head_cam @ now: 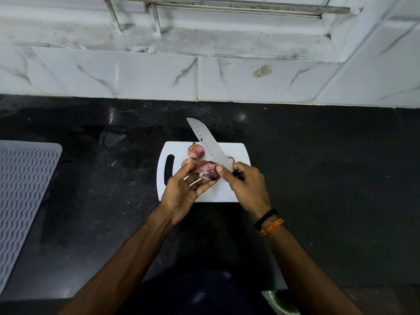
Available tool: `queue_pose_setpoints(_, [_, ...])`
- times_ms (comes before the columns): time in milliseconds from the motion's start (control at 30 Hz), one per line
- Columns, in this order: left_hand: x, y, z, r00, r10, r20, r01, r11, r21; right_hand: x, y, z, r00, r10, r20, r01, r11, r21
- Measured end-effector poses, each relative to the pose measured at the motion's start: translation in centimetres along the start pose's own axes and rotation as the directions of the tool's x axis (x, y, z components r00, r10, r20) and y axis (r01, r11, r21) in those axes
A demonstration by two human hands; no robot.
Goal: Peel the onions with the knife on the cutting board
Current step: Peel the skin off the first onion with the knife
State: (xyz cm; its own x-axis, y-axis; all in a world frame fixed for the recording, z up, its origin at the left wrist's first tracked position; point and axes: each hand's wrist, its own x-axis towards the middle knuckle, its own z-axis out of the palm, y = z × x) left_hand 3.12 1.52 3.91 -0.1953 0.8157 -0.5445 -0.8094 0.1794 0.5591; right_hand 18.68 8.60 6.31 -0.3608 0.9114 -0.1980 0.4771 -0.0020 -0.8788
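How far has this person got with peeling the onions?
Nothing looks finished. The left hand holds one onion, skin still on, while the right hand grips the knife, its thumb on that onion. Another unpeeled onion waits on the cutting board, with more partly hidden.

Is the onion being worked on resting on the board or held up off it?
Held up: the left hand grips the onion above the cutting board.
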Motion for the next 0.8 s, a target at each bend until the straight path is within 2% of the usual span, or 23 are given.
queue_pose_setpoints(133, [0.1, 0.1, 0.1, 0.999, -0.028, -0.028, 0.027, 1.000, -0.015, -0.1, 0.0, 0.5, 0.995, 0.074, 0.060, -0.083, 0.984, 0.155])
queue_pose_setpoints(267, [0.3, 0.1, 0.2, 0.999, -0.033, -0.039, 0.033, 0.999, 0.016, -0.2, 0.5, 0.8, 0.987, 0.131, 0.095, -0.149, 0.963, 0.224])
queue_pose_setpoints(533, [0.4, -0.4, -0.2, 0.999, -0.044, 0.014, 0.043, 0.998, 0.038, 0.4, 0.4, 0.2, 0.976, 0.207, 0.071, -0.216, 0.966, 0.143])
queue_pose_setpoints(700, [0.9, -0.6, -0.8, 0.999, -0.051, -0.010, 0.052, 0.995, 0.090, 1.4, -0.1, -0.1, 0.971, 0.225, 0.077, -0.230, 0.972, 0.057])
queue_pose_setpoints(800, [0.9, -0.6, -0.9, 0.999, -0.045, -0.013, 0.046, 0.992, 0.117, 1.8, -0.7, -0.1, 0.942, 0.320, 0.106, -0.331, 0.936, 0.116])
